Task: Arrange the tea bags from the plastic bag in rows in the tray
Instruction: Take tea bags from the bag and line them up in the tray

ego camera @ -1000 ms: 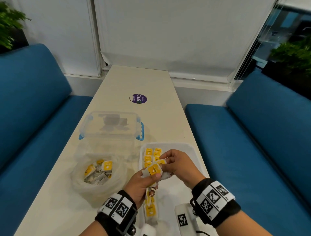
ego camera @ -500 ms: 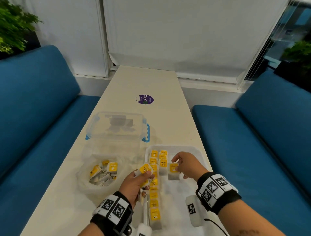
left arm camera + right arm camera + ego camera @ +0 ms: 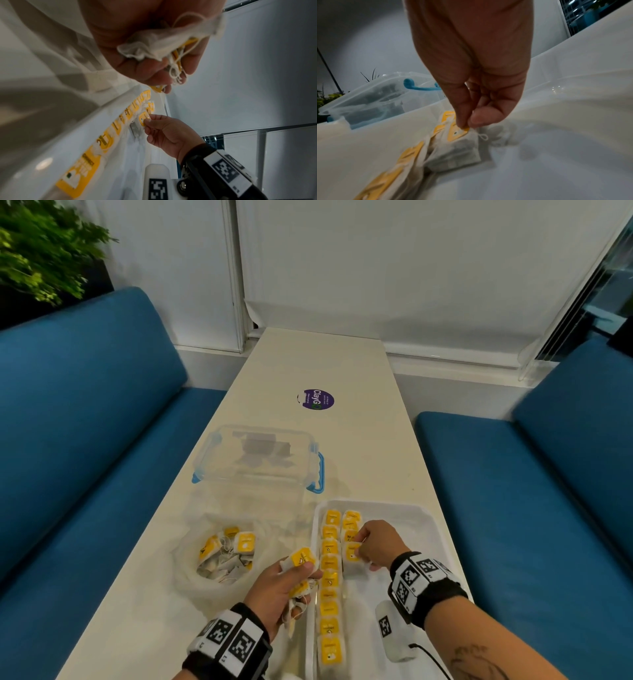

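We pinch a tea bag [image 3: 458, 136] in the tray [image 3: 424, 529] with right hand [image 3: 376, 544] fingers; left hand [image 3: 279, 587] fingers clamped on a bunch of tea bags [image 3: 301, 558]

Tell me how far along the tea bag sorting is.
Done: one full row of tea bags fills the left side of the tray. In hand: the right hand pinches a bag into the short second row; the left hand holds a bunch. Left: several bags lie in the plastic bag.
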`<state>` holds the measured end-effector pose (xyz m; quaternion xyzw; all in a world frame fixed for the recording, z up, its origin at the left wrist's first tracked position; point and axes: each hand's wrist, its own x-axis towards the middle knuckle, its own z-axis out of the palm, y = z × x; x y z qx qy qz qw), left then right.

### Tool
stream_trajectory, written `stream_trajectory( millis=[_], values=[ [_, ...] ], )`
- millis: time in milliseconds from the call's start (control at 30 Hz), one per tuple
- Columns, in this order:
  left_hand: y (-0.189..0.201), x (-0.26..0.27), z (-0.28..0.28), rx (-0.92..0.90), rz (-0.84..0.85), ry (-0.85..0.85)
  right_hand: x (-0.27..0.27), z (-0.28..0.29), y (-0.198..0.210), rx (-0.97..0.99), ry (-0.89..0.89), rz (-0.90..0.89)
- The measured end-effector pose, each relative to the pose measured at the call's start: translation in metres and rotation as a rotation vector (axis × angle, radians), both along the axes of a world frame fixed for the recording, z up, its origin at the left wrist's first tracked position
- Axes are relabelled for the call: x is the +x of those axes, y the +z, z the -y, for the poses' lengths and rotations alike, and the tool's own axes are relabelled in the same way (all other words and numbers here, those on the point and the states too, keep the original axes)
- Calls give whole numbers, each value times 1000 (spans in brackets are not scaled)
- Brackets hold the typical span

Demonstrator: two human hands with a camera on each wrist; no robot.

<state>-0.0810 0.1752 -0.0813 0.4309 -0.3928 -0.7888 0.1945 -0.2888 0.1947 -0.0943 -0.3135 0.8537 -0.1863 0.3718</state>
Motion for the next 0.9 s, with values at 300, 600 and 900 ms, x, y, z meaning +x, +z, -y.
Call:
stream_trajectory(
  millis=[300,600,900],
  values=[
    [6,-4,0,-41,20,-70,3,-11,17,-250,-30,-36],
    [18,-15,-16,-107,-16,-207,46,-48,68,-296,219,369],
    [13,-10,-25,15,-52,-170,43,-68,71,-447,-36,359]
  ],
)
